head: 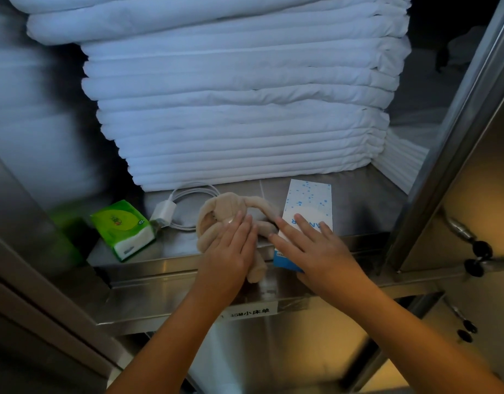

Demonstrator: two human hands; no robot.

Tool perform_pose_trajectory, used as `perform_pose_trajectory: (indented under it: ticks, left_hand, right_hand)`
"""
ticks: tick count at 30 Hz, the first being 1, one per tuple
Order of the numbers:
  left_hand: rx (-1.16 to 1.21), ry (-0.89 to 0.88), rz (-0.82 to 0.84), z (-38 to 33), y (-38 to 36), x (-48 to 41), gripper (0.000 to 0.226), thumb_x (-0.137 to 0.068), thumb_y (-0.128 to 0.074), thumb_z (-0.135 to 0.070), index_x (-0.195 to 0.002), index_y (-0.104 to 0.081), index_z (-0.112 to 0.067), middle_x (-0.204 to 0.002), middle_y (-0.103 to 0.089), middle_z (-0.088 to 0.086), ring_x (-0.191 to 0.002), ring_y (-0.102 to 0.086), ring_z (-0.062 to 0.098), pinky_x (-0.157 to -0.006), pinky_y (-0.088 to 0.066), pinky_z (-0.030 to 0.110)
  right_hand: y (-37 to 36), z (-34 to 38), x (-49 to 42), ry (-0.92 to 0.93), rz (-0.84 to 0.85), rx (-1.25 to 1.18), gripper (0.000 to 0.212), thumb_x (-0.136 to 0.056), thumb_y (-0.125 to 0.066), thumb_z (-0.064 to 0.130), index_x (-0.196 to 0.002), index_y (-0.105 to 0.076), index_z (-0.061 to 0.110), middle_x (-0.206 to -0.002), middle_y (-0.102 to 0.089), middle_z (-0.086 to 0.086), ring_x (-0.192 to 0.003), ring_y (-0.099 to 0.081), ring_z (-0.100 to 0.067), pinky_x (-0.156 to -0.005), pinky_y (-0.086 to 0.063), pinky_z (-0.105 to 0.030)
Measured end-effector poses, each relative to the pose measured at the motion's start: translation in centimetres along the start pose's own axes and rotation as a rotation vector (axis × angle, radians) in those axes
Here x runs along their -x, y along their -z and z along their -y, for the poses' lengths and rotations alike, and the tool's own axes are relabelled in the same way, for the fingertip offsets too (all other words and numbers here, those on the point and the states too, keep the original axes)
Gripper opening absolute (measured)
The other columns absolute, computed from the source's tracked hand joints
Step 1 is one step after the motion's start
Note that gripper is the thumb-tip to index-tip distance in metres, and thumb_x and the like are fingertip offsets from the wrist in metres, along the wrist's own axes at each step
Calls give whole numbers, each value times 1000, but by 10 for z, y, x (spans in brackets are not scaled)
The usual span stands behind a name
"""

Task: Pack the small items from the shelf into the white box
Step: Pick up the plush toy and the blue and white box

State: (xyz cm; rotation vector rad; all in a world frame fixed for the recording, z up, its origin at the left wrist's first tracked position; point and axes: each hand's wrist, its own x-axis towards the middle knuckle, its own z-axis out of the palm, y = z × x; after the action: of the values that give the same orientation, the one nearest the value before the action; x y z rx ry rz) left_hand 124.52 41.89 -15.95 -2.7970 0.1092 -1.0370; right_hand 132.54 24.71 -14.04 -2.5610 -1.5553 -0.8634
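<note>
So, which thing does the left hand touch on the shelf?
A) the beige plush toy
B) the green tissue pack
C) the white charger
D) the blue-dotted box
A: the left hand lies flat on the beige plush toy, the right hand on the blue-dotted box.

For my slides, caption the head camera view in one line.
Left hand rests on a beige plush toy, right hand on a blue-dotted white box, both on a steel shelf.

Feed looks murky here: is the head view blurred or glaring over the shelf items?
Head view: dim bluish light, left edge smeared by blur, wide-angle bending the cabinet frame; green tissue pack, charger, plush toy and blue-white box stay readable; warm glare on the right door.
</note>
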Motion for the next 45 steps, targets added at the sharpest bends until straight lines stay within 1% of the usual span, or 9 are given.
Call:
perform_pose_trajectory:
  ticks: [5,8,10,16,21,26,33,37,45]
  left_hand:
    - [-12,-39,-29,-1,8,0,51,-59,-86,-5,-105,-67,7,-115,-61,25,-108,-59,38,-93,-38,50]
    - [8,-39,-32,-7,16,-1,49,-60,-86,-3,-103,-67,9,-114,-61,27,-106,-59,40,-88,-46,52]
    - [8,-37,-27,-12,23,1,49,-61,-85,-3,-104,-66,10,-114,-61,28,-107,-58,42,-86,-49,53]
    - [-84,0,-17,-35,43,3,52,-63,-86,-11,-107,-65,7,-116,-61,26,-109,-58,39,-95,-40,47]
    - [-107,14,-58,-58,57,4,37,-78,-71,-12,-107,-64,10,-117,-60,27,-111,-56,40,-92,-47,51]
    - [-173,81,-55,-87,78,19,36,-78,-72,-1,-111,-62,11,-119,-57,28,-114,-53,41,-85,-49,51]
    - [-311,213,-9,-126,121,60,42,-77,-74,-2,-116,-60,8,-126,-54,25,-120,-50,38,-93,-47,50]
    - [-413,286,27,-144,153,95,44,-75,-76,-7,-115,-62,6,-125,-56,22,-121,-50,34,-102,-39,46]
    - [-575,493,105,-186,215,165,50,-68,-79,-18,-113,-65,-1,-121,-60,16,-116,-55,31,-97,-41,47]
  right_hand:
    - [8,5,2,15,76,-51,85,-52,-89,16,-130,-54,15,-138,-47,-15,-120,-49,-41,-87,-44,-59]
    - [12,3,6,43,-18,-63,85,-37,-93,16,-117,-64,13,-125,-59,-15,-108,-59,-39,-76,-52,-57]
    - [11,0,9,78,-67,-87,81,-39,-92,14,-115,-65,11,-123,-61,-15,-106,-59,-40,-74,-52,-58]
    - [18,-12,16,162,-118,-155,75,-43,-91,13,-114,-66,12,-127,-58,-14,-108,-59,-40,-74,-53,-57]
    - [28,-21,27,222,-191,-202,68,-49,-89,14,-112,-67,12,-126,-59,-14,-106,-60,-40,-72,-54,-57]
    - [37,-22,40,326,-250,-259,74,-45,-91,12,-115,-66,11,-125,-59,-14,-105,-61,-40,-70,-54,-57]
    - [49,5,55,515,-324,-341,78,-41,-86,9,-116,-66,14,-124,-61,-10,-106,-61,-36,-74,-55,-50]
    - [64,32,62,617,-372,-398,72,-43,-86,11,-112,-68,16,-123,-62,-9,-104,-63,-34,-73,-56,-47]
    - [102,99,87,810,-470,-503,59,-50,-85,15,-108,-70,16,-119,-64,-9,-99,-65,-33,-68,-57,-45]
